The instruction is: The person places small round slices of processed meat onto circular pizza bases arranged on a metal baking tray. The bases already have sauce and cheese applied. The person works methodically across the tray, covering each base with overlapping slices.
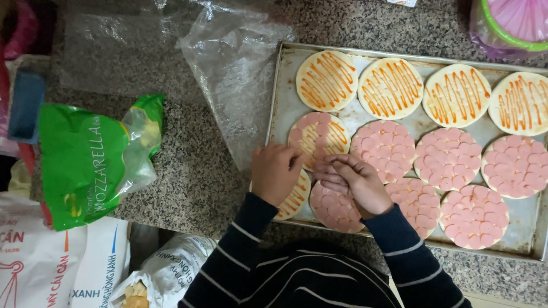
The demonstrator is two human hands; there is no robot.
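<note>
Pink round sausage slices [317,132] on dough disc; left hand [275,172] curled, right hand [355,181] pinching, contents unclear.

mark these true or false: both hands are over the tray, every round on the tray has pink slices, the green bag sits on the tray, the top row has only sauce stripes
1. Both hands are over the tray: true. The left hand and right hand are at the baking tray.
2. Every round has pink slices: false. The top row rounds have none.
3. The green bag sits on the tray: false. It lies on the granite counter, left of the tray.
4. The top row has only sauce stripes: true.
</note>
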